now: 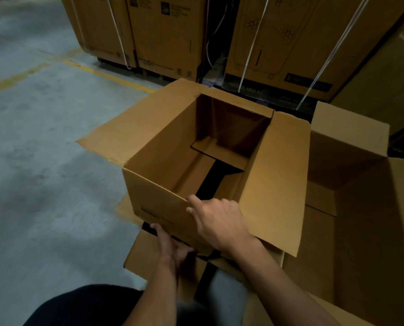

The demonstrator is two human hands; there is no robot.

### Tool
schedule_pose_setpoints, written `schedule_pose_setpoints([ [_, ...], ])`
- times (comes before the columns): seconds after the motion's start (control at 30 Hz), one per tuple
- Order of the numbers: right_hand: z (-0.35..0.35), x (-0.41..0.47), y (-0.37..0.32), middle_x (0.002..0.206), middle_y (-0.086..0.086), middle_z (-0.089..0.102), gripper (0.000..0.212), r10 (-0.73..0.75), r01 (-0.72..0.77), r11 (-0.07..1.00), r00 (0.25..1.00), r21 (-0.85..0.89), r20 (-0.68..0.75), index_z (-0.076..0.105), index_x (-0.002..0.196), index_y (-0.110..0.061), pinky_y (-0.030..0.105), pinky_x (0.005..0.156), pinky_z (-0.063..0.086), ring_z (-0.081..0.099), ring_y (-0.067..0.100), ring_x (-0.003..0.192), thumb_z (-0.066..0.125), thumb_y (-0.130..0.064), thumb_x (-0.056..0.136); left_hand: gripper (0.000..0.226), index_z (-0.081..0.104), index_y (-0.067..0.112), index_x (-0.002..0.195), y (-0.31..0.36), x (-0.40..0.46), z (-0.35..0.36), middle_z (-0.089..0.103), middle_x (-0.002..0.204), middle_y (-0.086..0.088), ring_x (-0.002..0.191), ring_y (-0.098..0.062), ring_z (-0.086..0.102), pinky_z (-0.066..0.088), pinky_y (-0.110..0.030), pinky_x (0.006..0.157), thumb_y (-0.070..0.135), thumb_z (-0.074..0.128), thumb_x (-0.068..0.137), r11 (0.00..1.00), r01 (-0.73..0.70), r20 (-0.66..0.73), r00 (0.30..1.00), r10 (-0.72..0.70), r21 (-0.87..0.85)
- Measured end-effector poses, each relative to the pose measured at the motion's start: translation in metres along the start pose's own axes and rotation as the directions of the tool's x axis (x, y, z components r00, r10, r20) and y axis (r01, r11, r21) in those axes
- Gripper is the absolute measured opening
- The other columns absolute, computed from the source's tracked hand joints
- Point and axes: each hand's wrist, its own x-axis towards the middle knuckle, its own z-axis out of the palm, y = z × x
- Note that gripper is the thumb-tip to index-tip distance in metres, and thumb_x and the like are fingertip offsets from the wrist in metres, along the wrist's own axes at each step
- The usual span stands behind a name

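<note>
Concrete floor (43,161), strapped cartons (168,31) behind open box (158,165), second box (351,135) alongside.

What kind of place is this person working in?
Probably a warehouse or packing area: a bare concrete floor with a yellow painted line, tall strapped cartons behind, and an open cardboard box in hand.

box (163,147) open; right hand (219,220) grips rim; left hand (170,243) holds lower edge

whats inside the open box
Only its own bottom flaps show inside the box, with a dark gap between them. The near wall and right hand hide the near floor.
</note>
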Motion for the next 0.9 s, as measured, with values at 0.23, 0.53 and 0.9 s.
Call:
schedule_pose_setpoints([
  [0.23, 0.001, -0.003, 0.005, 0.070, -0.004, 0.057, 0.020, -0.007, 0.007, 1.000, 1.000, -0.027, -0.003, 0.043, 0.119, -0.028, 0.034, 0.052, 0.044, 0.054, 0.023, 0.056, 0.035, -0.045, 0.112, 0.114, 0.060, 0.023, 0.147, -0.009, 0.004, -0.002, 0.067, 0.137, -0.024, 0.134, -0.049, 0.054, 0.040, -0.074, 0.109, 0.104, 0.026, 0.075, 0.999, 0.009, -0.004, 1.000, -0.009, 0.046],
  [0.53, -0.004, 0.013, 0.013, 0.068, -0.003, 0.058, 0.018, -0.049, 0.047, 0.997, 0.999, -0.059, -0.018, 0.041, 0.118, -0.029, 0.038, 0.054, 0.056, 0.056, 0.021, 0.052, 0.035, -0.045, 0.112, 0.113, 0.047, 0.042, 0.152, -0.001, 0.005, -0.008, 0.052, 0.155, -0.018, 0.148, -0.052, 0.036, 0.021, -0.092, 0.102, 0.109, 0.032, 0.062, 0.990, 0.068, 0.053, 0.996, -0.075, 0.127],
  [0.9, 0.000, -0.004, 0.011, 0.069, -0.006, 0.051, 0.020, 0.022, -0.023, 1.000, 0.999, -0.009, -0.039, 0.046, 0.122, -0.028, 0.038, 0.058, 0.054, 0.058, 0.024, 0.058, 0.039, -0.044, 0.112, 0.101, 0.056, 0.031, 0.148, -0.020, -0.004, 0.004, 0.064, 0.134, -0.015, 0.122, -0.041, 0.058, 0.053, -0.064, 0.095, 0.100, 0.025, 0.080, 0.996, -0.022, -0.042, 0.999, 0.026, 0.092],
])
